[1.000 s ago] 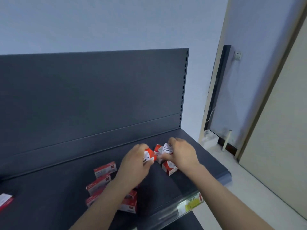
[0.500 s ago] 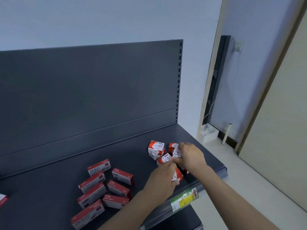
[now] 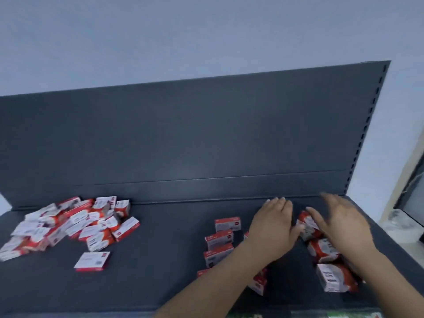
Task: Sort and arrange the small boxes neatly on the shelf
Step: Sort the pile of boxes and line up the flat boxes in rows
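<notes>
— How are the hands?

— The left hand (image 3: 273, 228) is flat, palm down, fingers straight and close together, pointing at the back of the shelf (image 3: 160, 260) in the right half of the frame. The right hand (image 3: 339, 226) is beside it, fingers spread and straight, blurred. Neither holds anything.

— And the boxes?

— The right row (image 3: 325, 251) of red-and-white boxes runs from under the right hand to the lower right; I cannot tell if the hand touches it. The middle column (image 3: 220, 239) stands just left of the left wrist, partly hidden by the forearm. A loose pile (image 3: 68, 223) lies well apart at the left, with a lone box (image 3: 91, 260) lying flat below it.

— The surface, the room?

— The shelf is dark grey and matt. A back panel (image 3: 183, 134) of the same grey rises behind it, with a slotted upright (image 3: 367, 125) at its right edge. Above is a pale blue-grey wall (image 3: 160, 31); at the far right, a pale door frame (image 3: 400, 177).

— Any writing?

— There is print on the boxes, too blurred to read. A green label strip (image 3: 344, 315) shows at the bottom edge, also unreadable.
</notes>
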